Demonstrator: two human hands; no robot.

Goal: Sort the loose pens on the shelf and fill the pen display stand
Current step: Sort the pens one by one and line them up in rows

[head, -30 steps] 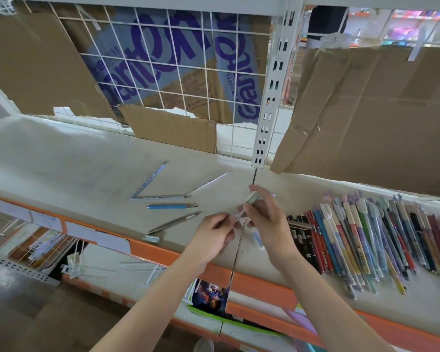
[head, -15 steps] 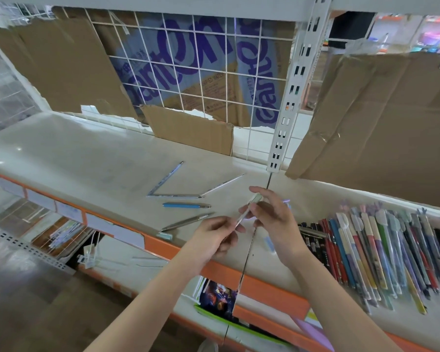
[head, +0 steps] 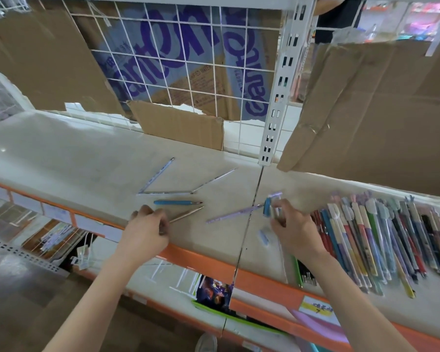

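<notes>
Several loose pens lie on the cream shelf (head: pixel 87 161): a blue pen (head: pixel 175 202), three thin white pens (head: pixel 160 174) fanned behind it, a grey-brown pen (head: pixel 188 213) and a lilac pen (head: pixel 234 213) lying across the shelf seam. My left hand (head: pixel 148 227) is pinched on the near end of the grey-brown pen. To the right of the seam, my right hand (head: pixel 292 229) pinches a small blue cap-like piece (head: pixel 267 207). A sorted row of many coloured pens (head: pixel 379 237) lies at the right. I see no display stand.
A pale blue cap (head: pixel 263 236) lies near my right wrist. Cardboard sheets (head: pixel 366 110) and a white wire grid (head: pixel 188 72) close off the back. A slotted white upright (head: pixel 277 97) stands at the seam. The orange shelf lip (head: pixel 201 262) runs along the front, above a lower shelf.
My hands, together on one pen at the seam, have parted. The left went left to the grey-brown pen. The lilac pen now lies on the shelf; the right keeps a small blue piece.
</notes>
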